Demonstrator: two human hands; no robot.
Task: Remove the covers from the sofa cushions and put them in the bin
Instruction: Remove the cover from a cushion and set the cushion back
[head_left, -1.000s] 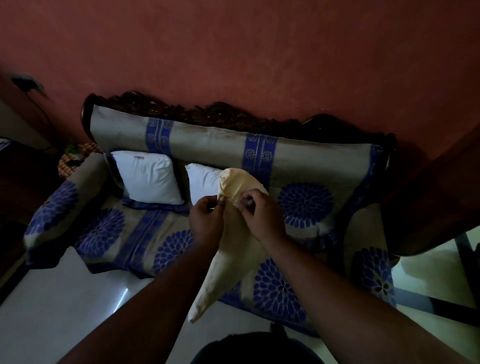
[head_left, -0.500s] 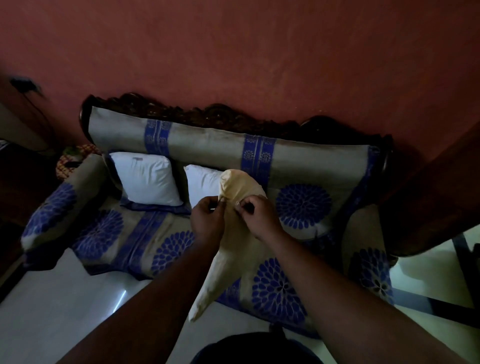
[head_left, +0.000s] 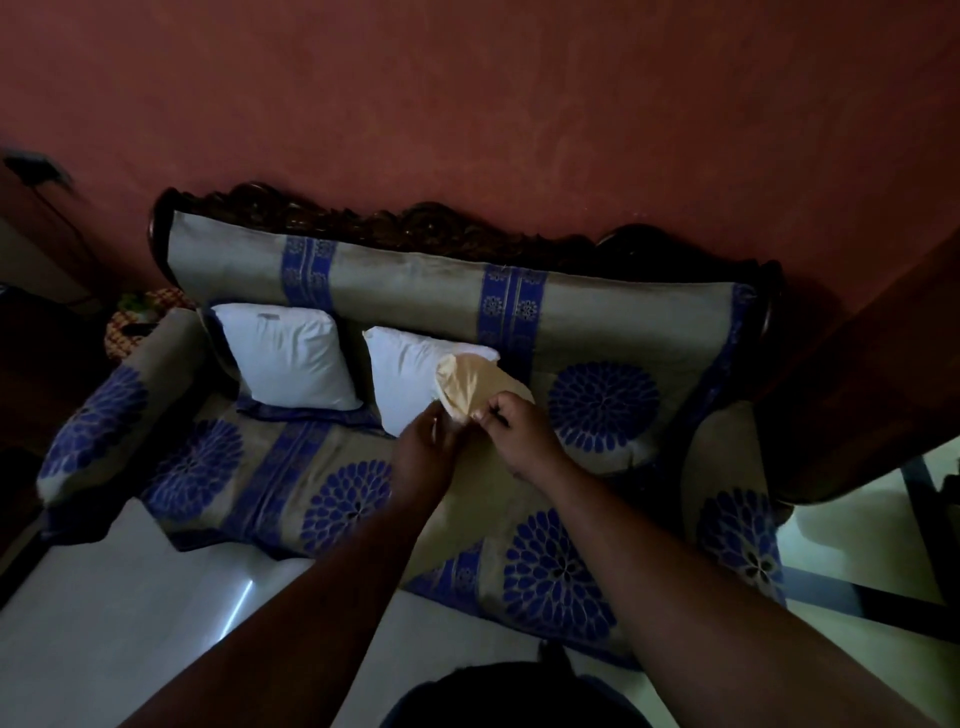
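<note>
cover (head_left: 470, 387) pinched between both hands (head_left: 467, 441).

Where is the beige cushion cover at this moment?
The beige cushion cover is in the middle of the head view, held by the left hand and right hand, in front of the right white cushion.

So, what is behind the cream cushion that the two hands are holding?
Behind the cream cushion a bare white cushion leans on the sofa backrest. The cream cushion, left hand and right hand cover its right lower part.
</note>
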